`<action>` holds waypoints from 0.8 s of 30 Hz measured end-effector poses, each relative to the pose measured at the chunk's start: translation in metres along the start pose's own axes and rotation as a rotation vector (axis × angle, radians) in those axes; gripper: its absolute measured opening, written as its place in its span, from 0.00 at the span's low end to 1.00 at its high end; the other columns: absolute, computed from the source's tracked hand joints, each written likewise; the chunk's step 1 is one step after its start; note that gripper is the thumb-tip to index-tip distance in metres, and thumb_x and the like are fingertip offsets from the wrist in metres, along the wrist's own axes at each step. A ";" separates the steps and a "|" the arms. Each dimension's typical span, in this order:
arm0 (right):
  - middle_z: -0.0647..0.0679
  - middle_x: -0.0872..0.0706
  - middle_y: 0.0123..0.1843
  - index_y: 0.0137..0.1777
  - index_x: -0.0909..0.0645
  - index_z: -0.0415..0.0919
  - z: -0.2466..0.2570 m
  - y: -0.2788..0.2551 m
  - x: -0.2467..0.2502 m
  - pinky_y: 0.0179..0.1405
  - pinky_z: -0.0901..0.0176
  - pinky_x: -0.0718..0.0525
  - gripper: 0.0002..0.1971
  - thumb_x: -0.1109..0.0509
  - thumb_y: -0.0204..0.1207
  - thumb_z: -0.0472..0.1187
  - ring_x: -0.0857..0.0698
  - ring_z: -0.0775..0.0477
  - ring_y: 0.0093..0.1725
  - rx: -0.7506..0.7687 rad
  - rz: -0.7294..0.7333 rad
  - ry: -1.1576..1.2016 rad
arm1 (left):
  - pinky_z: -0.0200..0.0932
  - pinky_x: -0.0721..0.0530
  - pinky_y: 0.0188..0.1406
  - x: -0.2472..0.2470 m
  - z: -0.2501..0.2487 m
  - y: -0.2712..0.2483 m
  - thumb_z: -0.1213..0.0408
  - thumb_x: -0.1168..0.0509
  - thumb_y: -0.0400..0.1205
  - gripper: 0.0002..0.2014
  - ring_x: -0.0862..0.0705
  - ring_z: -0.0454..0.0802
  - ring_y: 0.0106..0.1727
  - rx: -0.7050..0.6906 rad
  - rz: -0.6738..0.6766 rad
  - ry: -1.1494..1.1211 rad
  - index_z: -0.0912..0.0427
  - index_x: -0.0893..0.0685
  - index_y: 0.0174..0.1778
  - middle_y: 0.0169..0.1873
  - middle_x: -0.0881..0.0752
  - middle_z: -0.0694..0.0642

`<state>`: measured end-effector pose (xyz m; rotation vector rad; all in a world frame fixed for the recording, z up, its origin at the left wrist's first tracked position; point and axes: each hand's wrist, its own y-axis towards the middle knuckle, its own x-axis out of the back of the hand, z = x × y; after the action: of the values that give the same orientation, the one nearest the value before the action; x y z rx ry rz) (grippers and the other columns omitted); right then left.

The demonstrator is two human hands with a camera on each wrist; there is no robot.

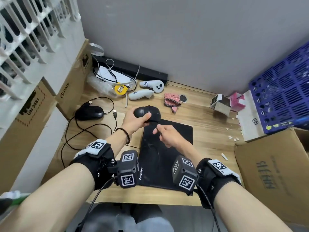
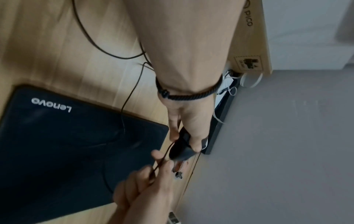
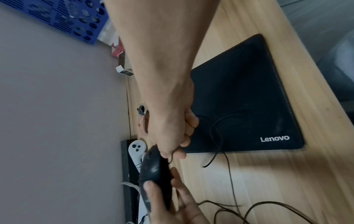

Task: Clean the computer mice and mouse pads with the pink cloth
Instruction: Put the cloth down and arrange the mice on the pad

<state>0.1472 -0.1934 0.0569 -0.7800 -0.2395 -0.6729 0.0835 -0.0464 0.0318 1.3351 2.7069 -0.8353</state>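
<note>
Two mice and one pad are on view. The desk (image 1: 209, 131) carries the pad (image 1: 167, 148) at centre, flat, logo at the near left corner. A second mouse (image 1: 89, 112) sits left of it, well apart, cable trailing. The left hand (image 1: 133, 121) grips the mouse (image 1: 147, 112) above the pad's far left corner, thumb over its top, probably to lift it clear for wiping. The right hand (image 1: 167, 134) pinches the mouse's cable (image 2: 161, 160) close to the body, seemingly to keep it from dragging. The cloth (image 1: 172, 100) lies crumpled beyond the pad, untouched; wiping has not begun.
</note>
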 end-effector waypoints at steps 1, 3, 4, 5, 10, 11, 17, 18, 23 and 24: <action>0.51 0.30 0.23 0.47 0.17 0.40 0.002 -0.003 0.003 0.16 0.65 0.38 0.19 0.47 0.88 0.47 0.38 0.54 0.16 -0.007 0.037 -0.036 | 0.46 0.09 0.44 0.002 0.006 0.004 0.68 0.25 0.76 0.21 0.13 0.58 0.55 -0.014 -0.039 0.040 0.65 0.22 0.64 0.59 0.16 0.67; 0.52 0.32 0.21 0.51 0.15 0.38 0.006 -0.004 0.011 0.16 0.66 0.41 0.21 0.48 0.88 0.48 0.41 0.54 0.17 -0.028 0.093 -0.038 | 0.54 0.11 0.50 0.006 0.012 0.006 0.66 0.23 0.74 0.20 0.14 0.59 0.58 -0.041 -0.086 0.118 0.58 0.20 0.60 0.55 0.15 0.62; 0.53 0.34 0.20 0.51 0.15 0.37 0.009 -0.006 0.013 0.16 0.67 0.43 0.22 0.48 0.88 0.49 0.43 0.54 0.18 -0.030 0.120 -0.024 | 0.55 0.12 0.54 0.009 0.014 0.007 0.63 0.22 0.72 0.20 0.14 0.58 0.57 -0.078 -0.098 0.209 0.53 0.19 0.58 0.53 0.14 0.58; 0.53 0.36 0.19 0.48 0.15 0.38 0.011 -0.008 0.015 0.17 0.67 0.44 0.22 0.47 0.89 0.50 0.44 0.53 0.18 -0.017 0.138 -0.018 | 0.53 0.14 0.58 0.011 0.014 0.007 0.61 0.22 0.71 0.20 0.14 0.55 0.56 -0.128 -0.096 0.341 0.49 0.19 0.57 0.52 0.14 0.54; 0.48 0.35 0.25 0.31 0.28 0.43 0.021 -0.008 0.026 0.23 0.59 0.40 0.22 0.40 0.85 0.54 0.39 0.49 0.24 0.089 -0.052 -0.132 | 0.42 0.14 0.48 0.024 0.007 0.002 0.64 0.24 0.73 0.22 0.13 0.52 0.51 -0.115 0.235 0.677 0.53 0.18 0.62 0.52 0.14 0.53; 0.47 0.35 0.28 0.32 0.30 0.43 0.020 -0.005 0.027 0.26 0.57 0.40 0.22 0.39 0.85 0.54 0.39 0.49 0.26 0.102 -0.104 -0.175 | 0.39 0.14 0.39 0.023 0.000 -0.003 0.67 0.25 0.75 0.20 0.12 0.53 0.45 -0.056 0.348 0.677 0.55 0.19 0.62 0.50 0.14 0.55; 0.39 0.11 0.39 0.42 0.17 0.34 -0.007 0.005 0.014 0.44 0.55 0.21 0.23 0.40 0.86 0.54 0.18 0.52 0.38 0.075 -0.122 0.238 | 0.46 0.13 0.49 0.020 -0.044 -0.025 0.62 0.28 0.77 0.22 0.10 0.60 0.45 0.099 0.764 0.481 0.61 0.22 0.66 0.50 0.12 0.64; 0.39 0.10 0.40 0.45 0.15 0.34 -0.008 0.005 0.014 0.43 0.56 0.18 0.21 0.40 0.86 0.51 0.15 0.50 0.38 0.021 -0.099 0.398 | 0.50 0.13 0.53 0.023 -0.044 -0.025 0.61 0.28 0.76 0.24 0.10 0.60 0.45 0.099 0.763 0.428 0.62 0.22 0.67 0.51 0.12 0.66; 0.54 0.38 0.21 0.35 0.30 0.44 -0.012 -0.002 0.002 0.18 0.66 0.44 0.21 0.51 0.90 0.46 0.43 0.57 0.18 -0.065 0.012 0.471 | 0.43 0.11 0.49 0.017 -0.041 -0.027 0.65 0.30 0.79 0.22 0.10 0.60 0.47 0.107 0.514 -0.113 0.62 0.23 0.69 0.57 0.13 0.65; 0.53 0.38 0.21 0.35 0.28 0.44 -0.011 -0.005 -0.001 0.18 0.67 0.45 0.22 0.50 0.90 0.49 0.44 0.56 0.18 -0.046 0.021 0.375 | 0.42 0.10 0.48 0.013 -0.038 -0.023 0.67 0.30 0.79 0.21 0.11 0.59 0.48 0.095 0.402 -0.146 0.64 0.23 0.68 0.58 0.14 0.65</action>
<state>0.1427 -0.2034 0.0520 -0.6843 0.1252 -0.7929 0.0666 -0.0298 0.0719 1.6822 2.2044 -0.9776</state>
